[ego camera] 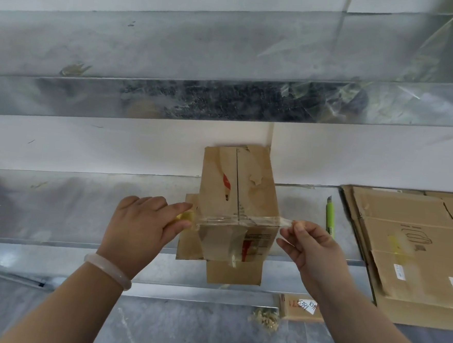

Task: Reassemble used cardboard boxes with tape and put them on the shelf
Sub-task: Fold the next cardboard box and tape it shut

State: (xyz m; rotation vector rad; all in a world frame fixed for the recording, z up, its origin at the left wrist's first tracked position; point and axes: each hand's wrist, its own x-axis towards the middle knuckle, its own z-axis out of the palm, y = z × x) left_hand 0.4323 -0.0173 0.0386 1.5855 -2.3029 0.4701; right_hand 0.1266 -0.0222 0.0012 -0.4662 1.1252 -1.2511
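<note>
A small used cardboard box (pixel 239 188) stands on the metal shelf (pixel 84 201), its closed top flaps facing me. A strip of clear tape (pixel 265 220) runs across the box's near edge. My left hand (pixel 146 227) grips a yellowish tape roll (pixel 186 218) at the box's left side. My right hand (pixel 314 247) pinches the free end of the tape just past the box's right side. Loose flaps hang below the box over the shelf's front edge.
A green utility knife (pixel 330 213) lies on the shelf right of the box. Flattened cardboard boxes (pixel 408 243) are stacked at the right. Another metal shelf (pixel 174 60) runs above. A small box with a label (pixel 301 308) and tape scraps lie on the floor below.
</note>
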